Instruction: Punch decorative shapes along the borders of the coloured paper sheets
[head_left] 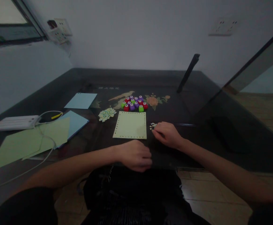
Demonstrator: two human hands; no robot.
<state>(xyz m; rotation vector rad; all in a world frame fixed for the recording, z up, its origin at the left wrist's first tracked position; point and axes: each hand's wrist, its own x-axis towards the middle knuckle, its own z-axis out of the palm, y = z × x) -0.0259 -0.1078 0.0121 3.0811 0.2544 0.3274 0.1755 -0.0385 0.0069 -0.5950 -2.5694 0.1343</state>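
Note:
A pale yellow-green sheet of paper lies on the dark table, small marks running along its edges. Just below its bottom edge, my left hand rests curled at the table's near edge; whatever is inside its fingers, if anything, is hidden. To the right of the sheet, my right hand is closed, fingertips down by a few small pale paper bits. I cannot see whether it pinches one. Several red, green and purple craft punches stand behind the sheet. A heap of pale green and blue bits lies to its left.
On the left are a blue sheet, more green paper over blue paper, and a white power bank with a cable trailing off the table. A black upright bar stands at the back right, before the wall.

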